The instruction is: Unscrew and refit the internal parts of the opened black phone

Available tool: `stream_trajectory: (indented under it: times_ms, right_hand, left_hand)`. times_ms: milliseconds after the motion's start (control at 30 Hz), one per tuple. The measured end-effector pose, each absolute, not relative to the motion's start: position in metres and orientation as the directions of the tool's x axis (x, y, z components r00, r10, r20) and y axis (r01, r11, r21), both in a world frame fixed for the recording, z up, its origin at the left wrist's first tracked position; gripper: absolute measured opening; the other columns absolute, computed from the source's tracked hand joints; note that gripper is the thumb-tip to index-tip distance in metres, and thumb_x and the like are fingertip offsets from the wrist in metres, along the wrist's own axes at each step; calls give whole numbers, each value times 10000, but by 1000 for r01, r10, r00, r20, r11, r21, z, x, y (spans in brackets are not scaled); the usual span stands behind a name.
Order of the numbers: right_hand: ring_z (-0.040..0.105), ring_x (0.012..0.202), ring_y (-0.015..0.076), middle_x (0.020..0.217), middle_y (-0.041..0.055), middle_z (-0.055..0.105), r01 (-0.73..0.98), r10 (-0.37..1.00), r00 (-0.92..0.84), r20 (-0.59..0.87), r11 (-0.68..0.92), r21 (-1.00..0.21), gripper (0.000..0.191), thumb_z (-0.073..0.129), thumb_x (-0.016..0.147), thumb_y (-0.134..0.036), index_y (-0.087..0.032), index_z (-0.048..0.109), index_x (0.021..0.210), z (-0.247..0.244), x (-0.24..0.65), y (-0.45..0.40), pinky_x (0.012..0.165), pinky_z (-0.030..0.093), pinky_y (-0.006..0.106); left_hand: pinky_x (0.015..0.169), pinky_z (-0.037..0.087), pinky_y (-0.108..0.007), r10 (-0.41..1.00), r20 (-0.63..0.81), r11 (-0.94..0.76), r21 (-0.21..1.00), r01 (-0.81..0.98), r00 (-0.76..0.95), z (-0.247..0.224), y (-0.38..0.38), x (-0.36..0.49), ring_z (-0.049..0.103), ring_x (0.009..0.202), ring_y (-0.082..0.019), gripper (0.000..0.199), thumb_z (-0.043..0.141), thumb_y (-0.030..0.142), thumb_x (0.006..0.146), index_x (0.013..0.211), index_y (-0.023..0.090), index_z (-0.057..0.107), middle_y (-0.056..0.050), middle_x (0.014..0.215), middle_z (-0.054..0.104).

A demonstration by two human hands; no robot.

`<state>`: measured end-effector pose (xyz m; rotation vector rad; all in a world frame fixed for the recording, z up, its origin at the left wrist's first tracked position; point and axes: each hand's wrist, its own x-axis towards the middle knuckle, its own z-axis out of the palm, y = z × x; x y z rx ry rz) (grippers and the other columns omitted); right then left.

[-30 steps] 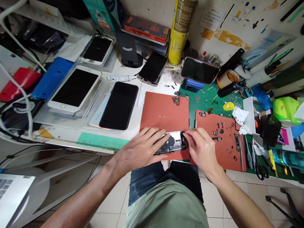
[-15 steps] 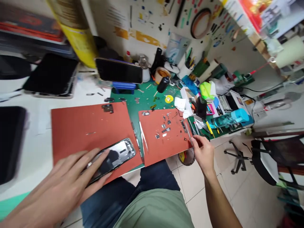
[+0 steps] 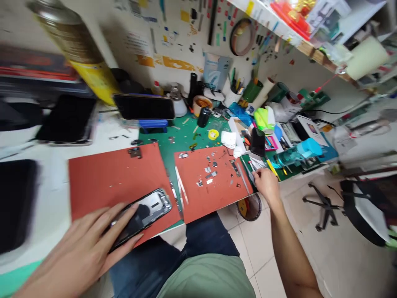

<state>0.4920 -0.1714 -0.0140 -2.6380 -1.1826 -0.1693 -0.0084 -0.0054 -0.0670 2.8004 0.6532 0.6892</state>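
An opened phone frame (image 3: 151, 207) lies tilted at the front edge of the left red mat (image 3: 102, 178). My left hand (image 3: 89, 240) is wrapped over its lower end, thumb along the near side. To the right, my right hand (image 3: 267, 185) is closed at the tools beside the right red mat (image 3: 201, 207); its fingertips meet the handle end of a tool, and what they grip is too small to make out. Tweezers (image 3: 182, 186) rest on the right mat's left side, with small metal parts (image 3: 211, 174) scattered around its middle.
A phone on a blue stand (image 3: 144, 107) is behind the left mat. A dark tablet (image 3: 68, 118) lies at the left. A yellow can (image 3: 93, 78), a black bottle (image 3: 204, 117) and a blue bottle (image 3: 297, 152) stand or lie around. A bin (image 3: 249, 207) is below the table edge.
My right hand has moved right, from the thin tool at the right mat's edge to the tools beside it. My left hand stays on the phone frame. The view has shifted.
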Motion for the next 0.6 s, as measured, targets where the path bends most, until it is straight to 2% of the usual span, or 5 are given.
stream_trajectory:
  times_ms: [133, 267, 400, 467, 600]
  right_hand:
    - [524, 504, 215, 594, 72, 623, 793, 761, 608, 227, -569, -216, 514, 560, 968, -654, -252, 633, 655, 10, 492, -179, 553, 368, 355]
    - [668, 605, 308, 743, 112, 739, 784, 720, 617, 318, -527, -328, 609, 590, 900, -846, -277, 789, 986, 41, 477, -191, 600, 495, 490]
    - [749, 668, 331, 867, 92, 763, 479, 544, 774, 324, -169, -861, 649, 1010, 687, -599, -484, 750, 1270, 66, 415, -176, 625, 610, 565]
    - [780, 651, 328, 845, 55, 774, 400, 593, 753, 284, -69, -914, 792, 1083, 621, -428, -457, 713, 1322, 70, 371, -156, 614, 672, 539]
    - [833, 681, 290, 989, 49, 848, 326, 755, 594, 279, 91, -941, 736, 960, 826, -344, -328, 557, 1442, 51, 294, -101, 614, 730, 451]
  left_hand:
    - [975, 583, -523, 473, 358, -880, 149, 450, 805, -41, -21, 7, 719, 1151, -382, 528, 556, 459, 1111, 1583, 224, 559, -185, 1326, 754]
    - [991, 573, -497, 524, 274, -851, 127, 510, 806, -34, -28, 10, 678, 1192, -353, 515, 579, 480, 1120, 1529, 168, 608, -195, 1387, 728]
    - [1016, 559, -523, 564, 242, -826, 140, 547, 790, -34, -34, 10, 642, 1208, -360, 520, 609, 466, 1107, 1514, 142, 621, -192, 1410, 712]
    - [1012, 556, -520, 567, 225, -824, 146, 548, 792, -33, -37, 11, 629, 1213, -363, 536, 625, 466, 1100, 1511, 121, 614, -192, 1419, 703]
    - [1010, 540, -516, 582, 220, -813, 165, 558, 783, -32, -38, 12, 627, 1218, -360, 549, 622, 487, 1101, 1512, 124, 607, -185, 1409, 708]
